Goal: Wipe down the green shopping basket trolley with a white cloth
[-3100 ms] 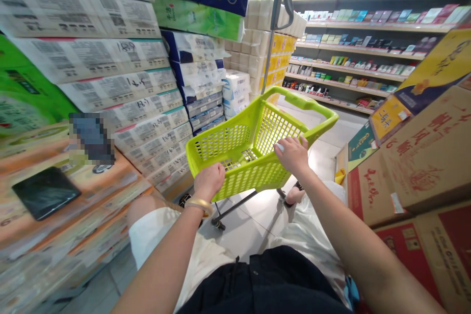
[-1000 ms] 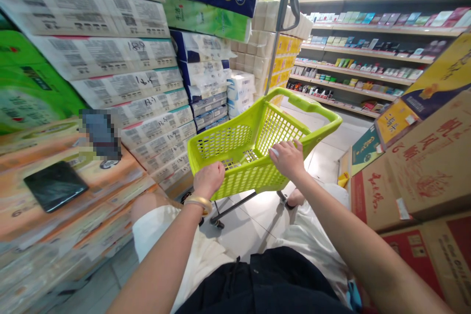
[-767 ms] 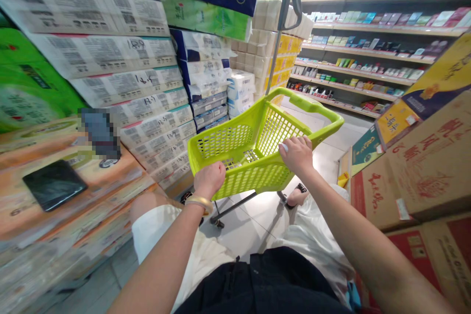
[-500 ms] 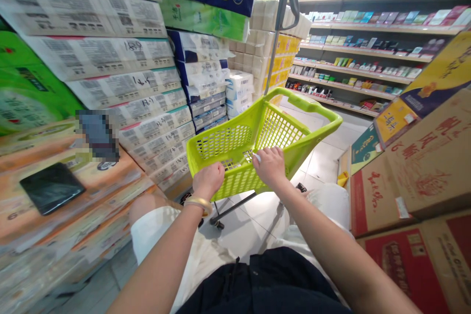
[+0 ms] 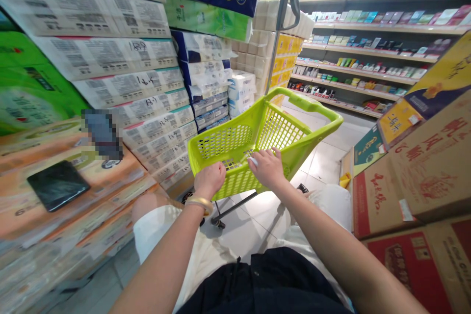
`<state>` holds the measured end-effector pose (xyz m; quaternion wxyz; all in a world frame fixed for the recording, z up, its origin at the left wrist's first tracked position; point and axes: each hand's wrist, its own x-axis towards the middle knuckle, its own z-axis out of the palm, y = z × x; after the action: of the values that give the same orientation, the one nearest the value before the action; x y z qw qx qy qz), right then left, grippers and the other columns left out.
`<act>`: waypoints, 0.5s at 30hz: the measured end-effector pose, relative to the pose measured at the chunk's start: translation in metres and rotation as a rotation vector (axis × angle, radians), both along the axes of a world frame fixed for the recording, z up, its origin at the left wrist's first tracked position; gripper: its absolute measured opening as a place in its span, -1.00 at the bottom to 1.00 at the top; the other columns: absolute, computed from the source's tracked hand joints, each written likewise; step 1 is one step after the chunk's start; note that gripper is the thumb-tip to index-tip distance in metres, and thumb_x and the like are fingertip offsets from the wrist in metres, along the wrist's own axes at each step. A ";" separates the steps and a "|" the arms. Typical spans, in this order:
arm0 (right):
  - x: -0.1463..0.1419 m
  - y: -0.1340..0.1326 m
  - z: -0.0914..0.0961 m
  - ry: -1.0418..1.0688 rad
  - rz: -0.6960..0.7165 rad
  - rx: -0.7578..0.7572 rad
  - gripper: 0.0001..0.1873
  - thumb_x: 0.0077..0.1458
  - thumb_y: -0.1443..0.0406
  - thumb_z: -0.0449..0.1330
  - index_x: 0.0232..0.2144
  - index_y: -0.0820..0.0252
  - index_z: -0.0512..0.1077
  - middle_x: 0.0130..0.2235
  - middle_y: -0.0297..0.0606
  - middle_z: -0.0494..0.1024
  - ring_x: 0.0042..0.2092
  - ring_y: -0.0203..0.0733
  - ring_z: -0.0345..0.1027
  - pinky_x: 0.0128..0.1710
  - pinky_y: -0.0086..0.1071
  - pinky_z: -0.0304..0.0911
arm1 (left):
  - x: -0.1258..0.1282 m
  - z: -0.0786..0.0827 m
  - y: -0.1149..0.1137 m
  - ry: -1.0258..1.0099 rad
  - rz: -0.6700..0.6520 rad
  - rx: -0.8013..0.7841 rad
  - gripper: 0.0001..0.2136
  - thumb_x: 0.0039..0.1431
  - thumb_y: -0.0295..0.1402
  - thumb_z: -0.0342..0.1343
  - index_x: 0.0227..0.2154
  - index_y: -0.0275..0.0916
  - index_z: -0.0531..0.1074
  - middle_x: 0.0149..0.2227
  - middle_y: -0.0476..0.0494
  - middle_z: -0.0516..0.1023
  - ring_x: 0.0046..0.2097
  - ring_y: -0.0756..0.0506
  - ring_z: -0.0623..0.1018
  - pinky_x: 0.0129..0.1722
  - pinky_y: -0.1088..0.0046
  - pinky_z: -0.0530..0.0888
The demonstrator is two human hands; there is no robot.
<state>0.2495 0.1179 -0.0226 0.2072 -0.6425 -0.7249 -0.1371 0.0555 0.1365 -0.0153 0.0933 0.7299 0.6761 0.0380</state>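
A lime-green plastic shopping cart (image 5: 228, 144) stands right before me, its basket wall full of holes and nothing large inside. My left hand (image 5: 210, 179) is closed in a fist over the near rim, a gold bangle on the wrist. Farther right along that rim, my right hand (image 5: 268, 169) grips it, with the fingers a little apart on top. By its thumb shows a small white bit (image 5: 253, 161), too small to name. The undersides of both hands are hidden.
Stacked tissue packs (image 5: 147, 83) rise on the left. A black phone-like slab (image 5: 59, 185) lies on orange packs (image 5: 121, 176). Cartons (image 5: 423, 157) crowd the right. Shelves of small goods (image 5: 368, 54) stand behind, and a glass door handle (image 5: 292, 7) is beyond the cart.
The fingers of my right hand have lifted and spread slightly on the rim. The surroundings have shifted a little to the right in view. My left hand keeps its grip.
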 end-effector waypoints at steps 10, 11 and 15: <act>0.065 0.008 0.013 -0.071 -0.164 0.104 -0.70 0.28 0.17 0.06 -0.38 0.13 0.52 -0.28 -0.20 0.58 -0.14 -0.07 0.31 0.15 -0.18 -0.11 | 0.000 0.000 -0.001 0.007 0.008 0.003 -0.53 0.32 -0.23 -0.32 -0.17 -0.09 0.56 -0.12 -0.18 0.66 -0.12 -0.22 0.61 -0.20 0.31 0.44; 0.062 0.007 0.011 -0.067 -0.172 0.111 -0.70 0.28 0.18 0.06 -0.38 0.14 0.52 -0.28 -0.19 0.58 -0.14 -0.06 0.31 0.14 -0.19 -0.09 | 0.000 0.000 -0.002 0.009 0.010 0.001 -0.53 0.32 -0.23 -0.32 -0.17 -0.08 0.56 -0.12 -0.18 0.66 -0.12 -0.22 0.61 -0.19 0.31 0.44; 0.036 0.005 0.003 -0.034 -0.139 0.111 -0.72 0.27 0.19 0.07 -0.39 0.13 0.51 -0.29 -0.18 0.56 -0.16 -0.05 0.29 0.08 -0.22 -0.01 | 0.000 0.002 -0.002 0.015 0.008 -0.008 -0.54 0.31 -0.24 -0.32 -0.17 -0.08 0.55 -0.12 -0.18 0.66 -0.10 -0.23 0.62 -0.19 0.31 0.44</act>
<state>0.2854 0.1227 -0.0198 0.2203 -0.6762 -0.6733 -0.2021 0.0559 0.1347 -0.0136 0.0910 0.7270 0.6799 0.0304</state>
